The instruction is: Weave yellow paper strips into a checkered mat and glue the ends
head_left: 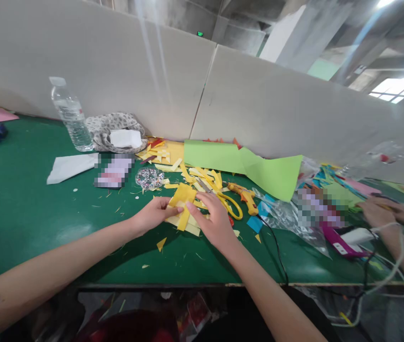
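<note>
The yellow paper strips (183,205) lie on the green table (27,209), between both hands and touching them. The left hand (152,213), at 9 o'clock of the strips, pinches their edge between thumb and fingers. The right hand (213,219), at 3 o'clock, lies palm down with fingers spread flat, its forefinger pressing on the strips. Both forearms reach in from the near edge.

The yellow-handled scissors (225,202) lie just beyond the right hand at 1 o'clock; the glue gun (245,194) lies beside them. Green paper sheets (245,164) sit at 1 o'clock, a water bottle (70,116) at 10 o'clock. Another person's hands (383,211) work at far 3 o'clock.
</note>
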The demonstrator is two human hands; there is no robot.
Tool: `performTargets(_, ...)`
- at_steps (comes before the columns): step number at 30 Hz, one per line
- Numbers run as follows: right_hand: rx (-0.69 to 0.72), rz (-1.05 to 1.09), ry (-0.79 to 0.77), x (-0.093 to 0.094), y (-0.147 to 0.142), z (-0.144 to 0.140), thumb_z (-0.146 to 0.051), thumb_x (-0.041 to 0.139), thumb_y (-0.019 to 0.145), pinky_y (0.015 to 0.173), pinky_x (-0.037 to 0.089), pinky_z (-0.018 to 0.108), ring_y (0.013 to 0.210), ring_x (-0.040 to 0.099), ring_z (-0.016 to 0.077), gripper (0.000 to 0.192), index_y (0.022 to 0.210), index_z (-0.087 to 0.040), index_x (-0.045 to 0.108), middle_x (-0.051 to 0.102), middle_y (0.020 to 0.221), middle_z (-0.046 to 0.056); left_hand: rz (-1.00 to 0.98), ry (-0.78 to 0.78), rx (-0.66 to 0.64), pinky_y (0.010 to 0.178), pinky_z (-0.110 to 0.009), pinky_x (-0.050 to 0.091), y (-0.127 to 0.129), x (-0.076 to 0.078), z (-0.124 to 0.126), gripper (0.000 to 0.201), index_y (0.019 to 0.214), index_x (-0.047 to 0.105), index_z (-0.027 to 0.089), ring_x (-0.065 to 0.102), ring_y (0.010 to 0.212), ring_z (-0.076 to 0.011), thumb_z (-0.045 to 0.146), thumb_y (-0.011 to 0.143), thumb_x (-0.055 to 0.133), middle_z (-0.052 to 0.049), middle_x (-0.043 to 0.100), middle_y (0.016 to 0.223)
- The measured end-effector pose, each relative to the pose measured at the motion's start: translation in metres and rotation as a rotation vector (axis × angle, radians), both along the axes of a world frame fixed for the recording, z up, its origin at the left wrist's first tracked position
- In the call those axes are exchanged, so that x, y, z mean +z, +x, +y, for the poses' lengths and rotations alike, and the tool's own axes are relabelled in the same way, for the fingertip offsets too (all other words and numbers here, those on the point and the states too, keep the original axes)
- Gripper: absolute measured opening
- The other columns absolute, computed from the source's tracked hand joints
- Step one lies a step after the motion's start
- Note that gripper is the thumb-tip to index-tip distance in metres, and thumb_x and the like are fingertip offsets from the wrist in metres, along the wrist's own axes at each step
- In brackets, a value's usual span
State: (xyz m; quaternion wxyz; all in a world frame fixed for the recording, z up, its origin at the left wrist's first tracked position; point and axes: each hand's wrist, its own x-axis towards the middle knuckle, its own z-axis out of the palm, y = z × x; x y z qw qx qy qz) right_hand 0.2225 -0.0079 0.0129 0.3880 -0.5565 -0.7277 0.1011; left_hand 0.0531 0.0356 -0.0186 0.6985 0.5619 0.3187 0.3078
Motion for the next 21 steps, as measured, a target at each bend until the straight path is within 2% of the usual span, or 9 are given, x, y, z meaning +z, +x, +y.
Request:
performTargets(3,-0.062,-0.023,0.116,-0.0022,-0.0045,-0.0008,-0.036,0.061,0.074,0.077,0.046,0.036,0.087,0.057,0.0216,0.02,0.084,-0.019,0.059,0.063,0.088,0.007,0.015,0.088,-0.035,0.066,-0.022,0.044,0.0009,-0.0032,-0.0003,0.025,0.09,0.067,0.015,0.059,0.069,-0.0128,0.034,0.074,0.062,-0.002,0.068,0.077)
performTargets(6,-0.066,-0.02,0.158,-0.0008,-0.0066,-0.0017,-0.026,0.059,0.076,0.066,0.046,0.03,0.069,0.057,0.0162,0.008,0.071,-0.02,0.057,0.06,0.07,0.001,0.012,0.061,-0.037,0.065,-0.022,0.043,0.0009,-0.004,0.0003,0.025,0.09,0.067,0.016,0.058,0.067,-0.0122,0.034,0.074,0.062,-0.002,0.067,0.077)
performTargets(11,-0.026,-0.052,0.247,-0.0006,-0.007,-0.0029,-0.024,0.058,0.078,0.068,0.047,0.03,0.072,0.057,0.0158,0.009,0.071,-0.019,0.059,0.061,0.072,0.002,0.009,-0.019,0.03,0.062,-0.022,0.043,0.0008,-0.0003,-0.0006,0.026,0.09,0.067,0.016,0.058,0.065,-0.0122,0.034,0.072,0.064,-0.002,0.067,0.076)
performTargets(15,-0.015,-0.088,0.331,-0.0048,-0.0066,-0.0023,-0.021,0.054,0.081,0.072,0.047,0.03,0.075,0.058,0.0153,0.009,0.084,-0.02,0.063,0.064,0.075,0.002,0.015,-0.088,0.069,0.064,-0.024,0.045,-0.0003,-0.0009,-0.0003,0.027,0.089,0.067,0.016,0.061,0.069,-0.0144,0.035,0.07,0.066,-0.004,0.068,0.08)
performTargets(19,-0.032,-0.086,0.377,-0.0064,-0.0066,-0.0032,-0.021,0.051,0.083,0.07,0.049,0.031,0.072,0.059,0.0157,0.031,0.114,-0.021,0.053,0.063,0.075,0.003,0.003,-0.152,0.068,0.066,-0.024,0.047,-0.0019,-0.0046,0.0024,0.03,0.094,0.066,0.017,0.063,0.074,-0.0155,0.035,0.07,0.066,-0.005,0.069,0.084)
performTargets(21,0.003,-0.065,0.407,-0.0044,-0.0075,-0.0068,-0.019,0.052,0.082,0.072,0.048,0.031,0.073,0.059,0.0154,0.034,0.117,-0.021,0.05,0.063,0.077,0.003,-0.007,-0.179,0.094,0.066,-0.023,0.048,-0.0022,-0.0056,0.0043,0.028,0.092,0.066,0.017,0.063,0.074,-0.0146,0.034,0.07,0.067,-0.005,0.07,0.084)
